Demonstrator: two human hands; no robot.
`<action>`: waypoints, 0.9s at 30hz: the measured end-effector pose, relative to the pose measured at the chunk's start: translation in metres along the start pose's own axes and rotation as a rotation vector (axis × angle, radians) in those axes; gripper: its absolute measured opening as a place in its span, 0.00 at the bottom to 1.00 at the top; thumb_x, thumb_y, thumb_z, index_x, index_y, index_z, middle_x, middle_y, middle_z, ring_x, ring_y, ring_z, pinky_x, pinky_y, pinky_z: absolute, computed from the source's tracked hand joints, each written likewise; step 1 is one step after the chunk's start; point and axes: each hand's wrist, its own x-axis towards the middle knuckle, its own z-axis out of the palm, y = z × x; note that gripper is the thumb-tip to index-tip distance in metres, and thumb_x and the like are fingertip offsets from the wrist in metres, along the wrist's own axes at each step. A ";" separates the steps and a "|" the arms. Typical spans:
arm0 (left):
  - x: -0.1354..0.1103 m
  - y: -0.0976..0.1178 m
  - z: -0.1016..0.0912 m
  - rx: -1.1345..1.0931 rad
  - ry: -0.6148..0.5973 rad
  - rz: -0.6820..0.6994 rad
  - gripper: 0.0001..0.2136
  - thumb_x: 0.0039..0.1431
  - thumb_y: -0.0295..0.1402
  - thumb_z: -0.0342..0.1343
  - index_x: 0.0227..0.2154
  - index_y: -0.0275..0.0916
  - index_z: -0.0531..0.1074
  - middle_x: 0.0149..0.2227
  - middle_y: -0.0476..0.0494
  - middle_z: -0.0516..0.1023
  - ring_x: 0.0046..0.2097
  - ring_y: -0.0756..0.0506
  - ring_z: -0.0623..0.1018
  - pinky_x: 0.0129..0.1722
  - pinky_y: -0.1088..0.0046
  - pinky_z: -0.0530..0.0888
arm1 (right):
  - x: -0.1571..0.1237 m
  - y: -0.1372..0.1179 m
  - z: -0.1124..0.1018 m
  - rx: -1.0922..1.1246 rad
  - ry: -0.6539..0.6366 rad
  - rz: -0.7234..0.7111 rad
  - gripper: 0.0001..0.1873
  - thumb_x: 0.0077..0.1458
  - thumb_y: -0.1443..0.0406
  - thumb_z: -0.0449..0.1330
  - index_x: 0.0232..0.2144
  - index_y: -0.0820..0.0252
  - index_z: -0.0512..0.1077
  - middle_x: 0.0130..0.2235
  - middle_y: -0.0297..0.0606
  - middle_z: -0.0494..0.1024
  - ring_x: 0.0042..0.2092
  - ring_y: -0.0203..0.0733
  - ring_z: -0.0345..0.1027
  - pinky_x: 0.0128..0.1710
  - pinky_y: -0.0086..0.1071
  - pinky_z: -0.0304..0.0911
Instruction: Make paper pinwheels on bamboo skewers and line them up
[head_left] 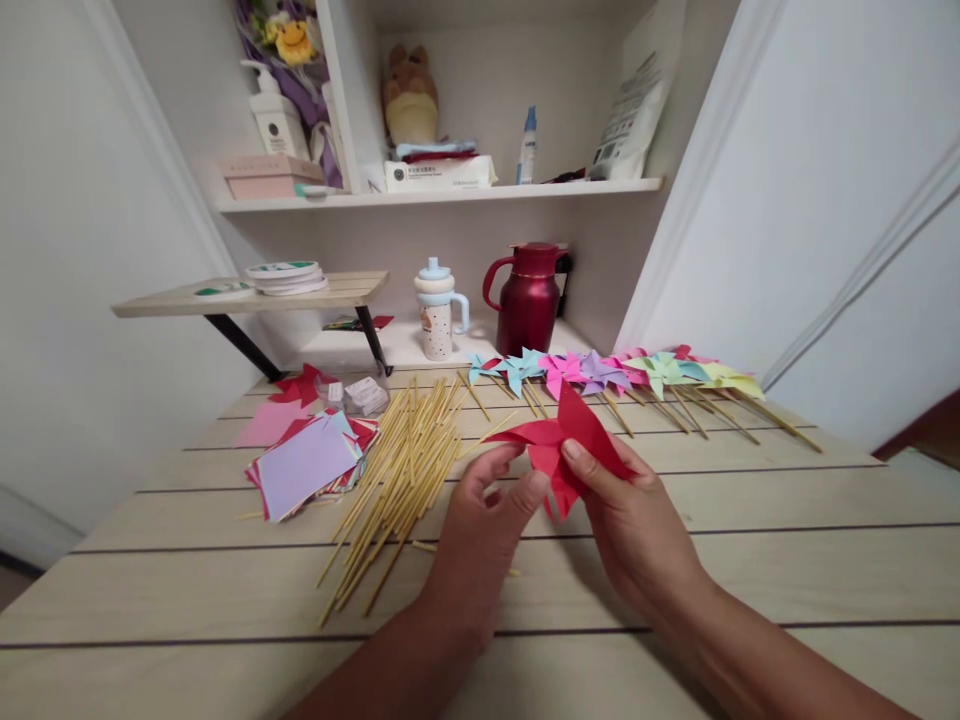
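A big wooden table (787,570) has a long row of bright paper pinwheels (562,373) at its back right, a messy pile of yellow sticks (405,470) in the middle, and a shiny red jug (529,305) behind the row. A stack of colored paper (304,465) lies just left of the sticks. The right hand (641,510) pinches the folded red paper (583,420) above the table, thumb on top, and the left hand (480,530) curls at its left side, but I can't tell if it grips too.
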 end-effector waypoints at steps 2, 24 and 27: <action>-0.001 0.000 0.002 -0.055 -0.039 0.002 0.20 0.49 0.41 0.68 0.45 0.40 0.77 0.50 0.39 0.80 0.52 0.39 0.77 0.53 0.63 0.70 | -0.003 0.002 -0.001 -0.055 -0.047 0.004 0.16 0.46 0.59 0.73 0.39 0.54 0.80 0.39 0.35 0.83 0.41 0.41 0.74 0.45 0.34 0.67; 0.002 0.005 0.002 -0.099 0.203 -0.021 0.07 0.44 0.31 0.68 0.29 0.36 0.81 0.29 0.44 0.83 0.31 0.47 0.79 0.37 0.71 0.74 | -0.008 0.005 0.002 -0.133 -0.242 0.165 0.15 0.50 0.55 0.70 0.37 0.58 0.80 0.34 0.39 0.82 0.38 0.45 0.74 0.44 0.38 0.68; 0.005 0.009 -0.001 -0.107 0.248 -0.069 0.07 0.44 0.32 0.68 0.28 0.35 0.81 0.28 0.45 0.83 0.30 0.46 0.79 0.36 0.71 0.74 | -0.004 0.001 -0.001 -0.131 -0.217 0.177 0.16 0.55 0.51 0.64 0.37 0.55 0.78 0.37 0.38 0.81 0.39 0.44 0.73 0.44 0.37 0.68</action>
